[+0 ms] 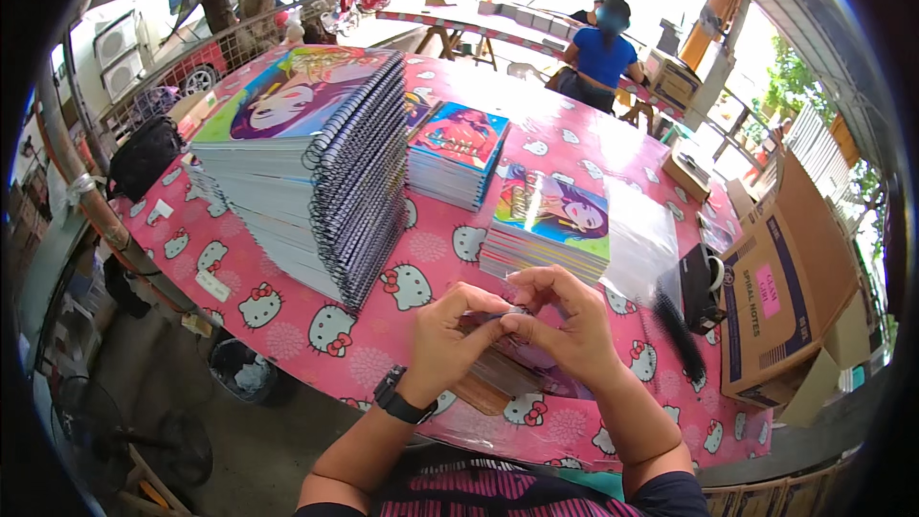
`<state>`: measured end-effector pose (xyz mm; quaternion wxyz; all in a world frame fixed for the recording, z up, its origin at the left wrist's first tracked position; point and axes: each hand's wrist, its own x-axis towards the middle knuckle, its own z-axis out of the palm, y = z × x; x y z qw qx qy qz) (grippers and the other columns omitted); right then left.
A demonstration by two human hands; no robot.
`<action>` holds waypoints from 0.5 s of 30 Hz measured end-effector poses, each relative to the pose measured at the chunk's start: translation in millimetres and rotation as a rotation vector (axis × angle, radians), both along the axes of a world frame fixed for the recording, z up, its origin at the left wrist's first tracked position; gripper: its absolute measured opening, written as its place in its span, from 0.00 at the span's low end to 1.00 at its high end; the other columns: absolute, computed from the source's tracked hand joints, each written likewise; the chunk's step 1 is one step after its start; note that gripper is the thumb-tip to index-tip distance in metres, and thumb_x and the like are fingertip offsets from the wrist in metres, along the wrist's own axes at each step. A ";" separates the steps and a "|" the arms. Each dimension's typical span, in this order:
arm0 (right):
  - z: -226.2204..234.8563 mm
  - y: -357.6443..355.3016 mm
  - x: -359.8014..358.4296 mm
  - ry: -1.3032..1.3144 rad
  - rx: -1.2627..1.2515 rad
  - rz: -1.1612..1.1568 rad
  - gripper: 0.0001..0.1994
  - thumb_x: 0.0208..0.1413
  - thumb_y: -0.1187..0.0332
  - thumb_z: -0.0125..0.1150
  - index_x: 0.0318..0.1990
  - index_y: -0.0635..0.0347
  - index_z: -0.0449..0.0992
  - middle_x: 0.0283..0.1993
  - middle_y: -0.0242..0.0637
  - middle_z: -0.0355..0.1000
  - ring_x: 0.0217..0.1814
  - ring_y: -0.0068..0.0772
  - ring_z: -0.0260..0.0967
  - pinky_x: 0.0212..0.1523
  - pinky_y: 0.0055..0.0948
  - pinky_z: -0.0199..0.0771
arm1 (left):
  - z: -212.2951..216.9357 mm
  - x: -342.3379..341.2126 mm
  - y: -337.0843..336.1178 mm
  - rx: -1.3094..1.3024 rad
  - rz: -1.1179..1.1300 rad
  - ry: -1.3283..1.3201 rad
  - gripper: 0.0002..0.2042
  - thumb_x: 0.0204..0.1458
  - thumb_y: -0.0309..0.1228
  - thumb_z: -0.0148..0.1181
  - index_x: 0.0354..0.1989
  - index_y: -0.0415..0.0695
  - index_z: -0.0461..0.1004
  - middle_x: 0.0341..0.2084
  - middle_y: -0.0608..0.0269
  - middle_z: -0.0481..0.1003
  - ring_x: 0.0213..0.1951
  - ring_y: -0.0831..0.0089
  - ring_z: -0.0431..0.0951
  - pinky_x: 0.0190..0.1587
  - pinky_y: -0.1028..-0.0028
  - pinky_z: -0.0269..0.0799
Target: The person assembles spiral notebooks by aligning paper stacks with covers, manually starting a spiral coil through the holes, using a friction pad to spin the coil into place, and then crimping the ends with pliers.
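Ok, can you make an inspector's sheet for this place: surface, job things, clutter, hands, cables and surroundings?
Surface: pink tablecloth with cat print.
Job things: tall spiral notebook stack, left; low notebook stack, beyond the hands; small notebook stack, farther back.
Clutter: open cardboard box, right; clear plastic; black bag, left.
Hands: left hand and right hand close together; anything pinched there is unclear.
Cables: nothing seen.
Surroundings: person in blue beyond; bin, lower left.

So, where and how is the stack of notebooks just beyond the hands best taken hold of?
Probably low on its left and right sides, coming from the near side. The stack of notebooks lies flat, its near edges in plain view, and the books could slide if gripped only at the top. Clear plastic lies close on its right, so mind it.
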<state>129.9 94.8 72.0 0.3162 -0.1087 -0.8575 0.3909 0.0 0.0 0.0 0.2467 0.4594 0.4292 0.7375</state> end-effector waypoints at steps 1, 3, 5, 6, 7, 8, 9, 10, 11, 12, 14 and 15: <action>1.1 -0.5 -0.2 -0.002 -0.009 -0.001 0.20 0.44 0.72 0.71 0.46 0.62 0.73 0.31 0.30 0.68 0.33 0.19 0.64 0.36 0.20 0.68 | -2.7 0.2 2.4 0.028 0.033 0.043 0.08 0.47 0.21 0.64 0.36 0.41 0.75 0.34 0.62 0.75 0.37 0.74 0.77 0.40 0.76 0.73; 1.4 -1.3 -0.5 -0.005 -0.012 0.009 0.19 0.44 0.72 0.70 0.45 0.62 0.73 0.31 0.30 0.67 0.31 0.20 0.64 0.35 0.21 0.68 | -0.5 -0.6 1.5 0.054 0.082 0.128 0.07 0.46 0.21 0.65 0.35 0.41 0.76 0.33 0.63 0.76 0.35 0.75 0.78 0.37 0.77 0.75; 2.1 -3.0 -0.7 -0.009 0.002 0.033 0.19 0.44 0.71 0.69 0.45 0.62 0.73 0.31 0.31 0.66 0.30 0.22 0.63 0.33 0.21 0.67 | 5.7 -3.3 -3.0 0.053 0.112 0.207 0.07 0.46 0.22 0.65 0.33 0.40 0.76 0.32 0.63 0.76 0.34 0.77 0.77 0.37 0.78 0.75; 3.3 -2.8 1.1 -0.042 -0.011 0.033 0.18 0.45 0.71 0.69 0.45 0.62 0.73 0.31 0.32 0.67 0.30 0.23 0.64 0.33 0.22 0.68 | 4.6 -1.9 -3.3 0.054 0.113 0.205 0.07 0.46 0.22 0.65 0.34 0.40 0.76 0.32 0.62 0.76 0.35 0.77 0.77 0.37 0.78 0.75; 5.1 -3.0 3.2 -0.075 -0.023 0.033 0.18 0.45 0.72 0.68 0.45 0.62 0.73 0.30 0.32 0.67 0.30 0.24 0.65 0.33 0.22 0.68 | 2.8 -0.8 -3.3 0.054 0.113 0.204 0.08 0.46 0.23 0.66 0.34 0.40 0.75 0.32 0.62 0.76 0.35 0.77 0.78 0.37 0.77 0.75; 6.9 -3.9 4.8 -0.107 -0.036 0.032 0.18 0.45 0.72 0.68 0.45 0.63 0.74 0.30 0.33 0.68 0.30 0.25 0.66 0.33 0.23 0.69 | 2.1 0.3 -3.4 0.055 0.113 0.202 0.08 0.46 0.23 0.66 0.35 0.40 0.75 0.32 0.61 0.76 0.35 0.77 0.78 0.38 0.77 0.75; 8.2 -5.9 5.6 -0.081 0.034 -0.004 0.17 0.45 0.73 0.68 0.44 0.63 0.74 0.30 0.34 0.69 0.31 0.25 0.68 0.34 0.23 0.70 | 1.9 1.3 -3.5 0.029 0.106 0.177 0.10 0.45 0.23 0.66 0.37 0.40 0.75 0.32 0.61 0.76 0.35 0.76 0.78 0.38 0.77 0.75; 9.3 -8.7 6.2 -0.054 0.103 -0.040 0.16 0.44 0.73 0.68 0.43 0.64 0.74 0.31 0.35 0.71 0.32 0.25 0.70 0.35 0.23 0.71 | 2.0 2.1 -3.6 0.003 0.098 0.152 0.11 0.45 0.23 0.66 0.38 0.41 0.74 0.32 0.60 0.76 0.36 0.76 0.78 0.38 0.76 0.75; 9.6 -10.6 6.7 -0.026 0.172 -0.075 0.15 0.44 0.74 0.68 0.42 0.64 0.75 0.31 0.36 0.73 0.33 0.25 0.72 0.35 0.24 0.72 | 2.5 2.5 -3.5 -0.023 0.092 0.127 0.13 0.45 0.23 0.66 0.40 0.41 0.74 0.32 0.59 0.77 0.36 0.75 0.78 0.38 0.75 0.75; 8.0 -11.4 8.5 -0.014 0.185 -0.079 0.15 0.45 0.74 0.67 0.42 0.64 0.75 0.33 0.37 0.73 0.34 0.28 0.73 0.36 0.26 0.72 | 3.8 3.5 -2.5 -0.019 0.086 0.137 0.14 0.45 0.23 0.66 0.41 0.42 0.73 0.33 0.59 0.77 0.37 0.74 0.79 0.38 0.74 0.75; 5.1 -10.9 11.5 0.009 0.212 -0.085 0.14 0.46 0.73 0.65 0.43 0.63 0.75 0.37 0.40 0.74 0.35 0.33 0.73 0.36 0.30 0.72 | 8.1 3.3 0.8 -0.011 0.075 0.158 0.17 0.45 0.23 0.65 0.45 0.43 0.71 0.36 0.58 0.77 0.38 0.73 0.79 0.39 0.72 0.75; 6.1 -10.5 12.9 0.010 0.223 -0.075 0.16 0.47 0.73 0.65 0.45 0.63 0.74 0.38 0.41 0.74 0.35 0.34 0.73 0.37 0.30 0.72 | 14.0 1.6 0.1 -0.066 0.030 0.270 0.18 0.45 0.23 0.65 0.46 0.43 0.70 0.37 0.58 0.77 0.39 0.72 0.79 0.40 0.71 0.75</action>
